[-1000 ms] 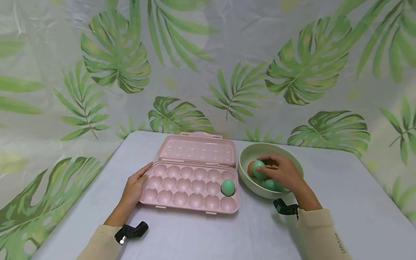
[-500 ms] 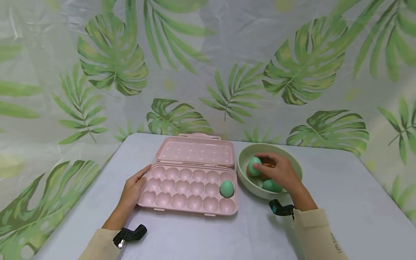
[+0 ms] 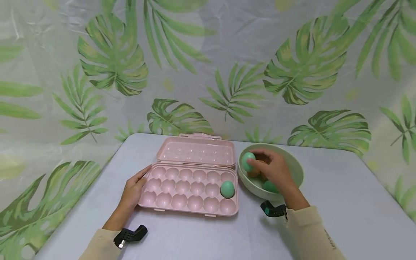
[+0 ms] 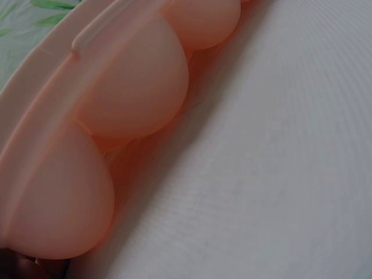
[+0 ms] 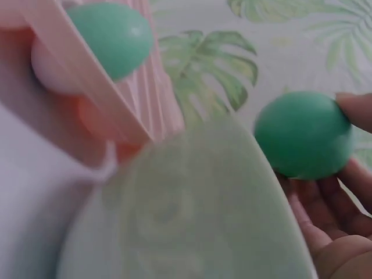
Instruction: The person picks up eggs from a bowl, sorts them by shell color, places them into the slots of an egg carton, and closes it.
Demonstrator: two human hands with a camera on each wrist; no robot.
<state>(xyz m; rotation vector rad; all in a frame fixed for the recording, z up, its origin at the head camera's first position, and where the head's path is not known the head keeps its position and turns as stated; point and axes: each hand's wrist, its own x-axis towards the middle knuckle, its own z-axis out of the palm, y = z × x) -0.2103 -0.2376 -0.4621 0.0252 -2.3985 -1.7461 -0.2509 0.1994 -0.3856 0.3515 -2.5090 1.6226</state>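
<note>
A green egg (image 3: 248, 161) is pinched between the thumb and fingers of my right hand (image 3: 274, 169), above the left side of a pale green bowl (image 3: 294, 168). In the right wrist view that egg (image 5: 305, 135) shows beyond the bowl's wall (image 5: 192, 203). My left hand (image 3: 132, 189) grips the left edge of a pink egg tray (image 3: 190, 208), thumb along the rim. Its fingertips show at the bottom left corner of the left wrist view, under the tray's cups (image 4: 64, 197). A second green egg (image 3: 227, 189) sits in the right end cup of the middle row.
Inside the bowl lie another green egg (image 3: 269, 186) and brown eggs (image 3: 253, 173), partly hidden by my right hand. The tray's lid (image 3: 196, 150) lies open behind it. A leaf-patterned sheet (image 3: 182, 72) hangs behind the white table (image 3: 182, 238).
My right hand has lifted the green egg up and to the left, toward the bowl's rim. The left hand keeps its hold on the tray.
</note>
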